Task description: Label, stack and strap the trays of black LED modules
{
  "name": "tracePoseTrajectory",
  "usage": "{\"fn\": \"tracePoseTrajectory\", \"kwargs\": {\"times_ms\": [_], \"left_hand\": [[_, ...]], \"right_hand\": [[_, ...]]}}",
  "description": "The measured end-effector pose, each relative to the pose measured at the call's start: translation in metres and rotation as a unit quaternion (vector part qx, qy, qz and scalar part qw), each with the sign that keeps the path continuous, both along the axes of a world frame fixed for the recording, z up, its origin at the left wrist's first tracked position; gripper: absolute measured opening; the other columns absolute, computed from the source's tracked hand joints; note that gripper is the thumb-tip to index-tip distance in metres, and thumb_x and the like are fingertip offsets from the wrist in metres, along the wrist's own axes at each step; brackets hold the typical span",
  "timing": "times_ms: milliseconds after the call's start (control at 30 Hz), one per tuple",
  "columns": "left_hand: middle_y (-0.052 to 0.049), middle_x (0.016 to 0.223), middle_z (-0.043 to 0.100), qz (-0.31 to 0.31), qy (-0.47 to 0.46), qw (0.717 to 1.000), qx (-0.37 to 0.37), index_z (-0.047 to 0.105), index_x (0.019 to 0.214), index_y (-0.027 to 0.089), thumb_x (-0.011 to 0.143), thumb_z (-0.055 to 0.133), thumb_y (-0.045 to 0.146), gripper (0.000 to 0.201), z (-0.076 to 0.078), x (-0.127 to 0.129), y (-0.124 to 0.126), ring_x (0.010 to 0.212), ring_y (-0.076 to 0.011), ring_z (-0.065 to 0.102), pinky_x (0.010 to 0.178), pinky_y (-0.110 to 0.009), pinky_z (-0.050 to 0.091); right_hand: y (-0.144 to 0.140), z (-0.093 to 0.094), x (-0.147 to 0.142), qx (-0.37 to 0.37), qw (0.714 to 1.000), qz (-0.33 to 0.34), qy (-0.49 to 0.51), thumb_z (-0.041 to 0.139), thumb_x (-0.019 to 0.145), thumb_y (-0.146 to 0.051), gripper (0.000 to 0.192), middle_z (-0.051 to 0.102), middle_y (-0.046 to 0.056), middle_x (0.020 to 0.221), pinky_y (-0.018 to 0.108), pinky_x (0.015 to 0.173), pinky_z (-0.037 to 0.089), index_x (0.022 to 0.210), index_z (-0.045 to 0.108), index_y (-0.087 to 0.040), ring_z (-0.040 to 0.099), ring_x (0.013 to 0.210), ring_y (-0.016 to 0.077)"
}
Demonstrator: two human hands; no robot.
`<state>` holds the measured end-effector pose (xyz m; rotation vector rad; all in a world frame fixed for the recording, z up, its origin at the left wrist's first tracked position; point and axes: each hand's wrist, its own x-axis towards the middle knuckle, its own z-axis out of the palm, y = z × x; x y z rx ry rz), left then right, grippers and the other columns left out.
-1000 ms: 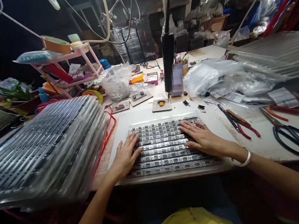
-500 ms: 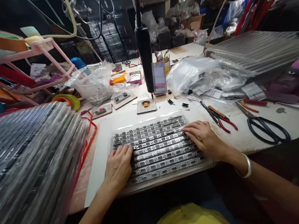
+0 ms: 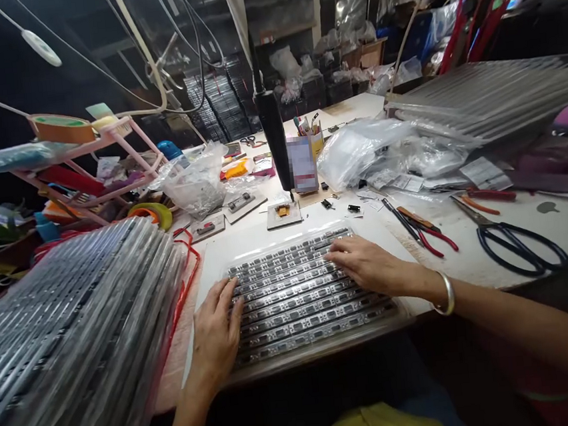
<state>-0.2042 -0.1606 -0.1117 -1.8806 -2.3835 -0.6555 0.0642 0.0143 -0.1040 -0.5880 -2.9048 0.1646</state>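
A clear plastic tray (image 3: pixel 298 362) lies near the table's front edge, holding rows of small metal-and-black parts (image 3: pixel 298 309). My left hand (image 3: pixel 219 323) rests on the tray's left side, thumb and fingers apart, with the fingertips on the ends of the rows. Over the upper right of the rows, my right hand (image 3: pixel 364 262) has its fingers drawn together and their tips touching the parts. Whatever sits between those fingertips is too small to make out. A bracelet (image 3: pixel 443 293) circles the right wrist.
Tall stacked trays (image 3: pixel 88 325) stand on the left. On the right lie pliers (image 3: pixel 429 229) and large scissors (image 3: pixel 518 244). Behind the tray, a black upright tool (image 3: pixel 273 140) hangs above a small block (image 3: pixel 284 216). Plastic bags (image 3: pixel 373 147) lie farther back.
My right hand has shifted left across the rows, its fingers now drawn together. My left hand has slid toward the tray's left edge, its thumb spread away. The view has tilted slightly.
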Motion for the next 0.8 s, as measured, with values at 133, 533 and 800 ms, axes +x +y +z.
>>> {"fn": "tracePoseTrajectory", "kwargs": {"times_ms": [133,533,800], "left_hand": [[-0.012,0.149,0.033,0.021,0.004,0.994,-0.103,0.037,0.14,0.02,0.092,0.038,0.044,0.054,-0.017,-0.011,-0.006,0.14,-0.0329,0.02,0.108,-0.059,0.024],[-0.008,0.144,0.042,0.064,-0.308,0.949,-0.005,0.046,0.134,0.022,0.087,0.046,0.047,0.053,-0.019,-0.035,-0.036,0.133,-0.0244,0.038,0.112,-0.047,0.028],[-0.009,0.133,0.053,0.067,-0.311,0.948,0.014,0.058,0.122,0.019,0.088,0.046,0.042,0.043,-0.024,-0.029,-0.046,0.127,-0.0213,0.046,0.112,-0.041,0.031]], "right_hand": [[0.002,-0.013,0.002,-0.036,0.999,-0.01,-0.007,0.031,0.094,-0.052,0.062,0.031,0.012,0.151,0.055,0.107,0.024,0.144,0.031,-0.016,0.019,0.14,0.0312],[0.017,-0.018,0.014,-0.112,0.989,-0.094,0.011,0.025,0.094,-0.056,0.064,0.031,0.012,0.151,0.051,0.109,0.026,0.145,0.031,-0.018,0.026,0.139,0.0262],[-0.009,-0.065,0.05,-0.075,0.942,-0.293,0.147,0.03,0.091,-0.054,0.056,0.057,0.02,0.122,0.058,0.094,0.042,0.122,0.055,-0.014,0.051,0.115,0.0364]]}}
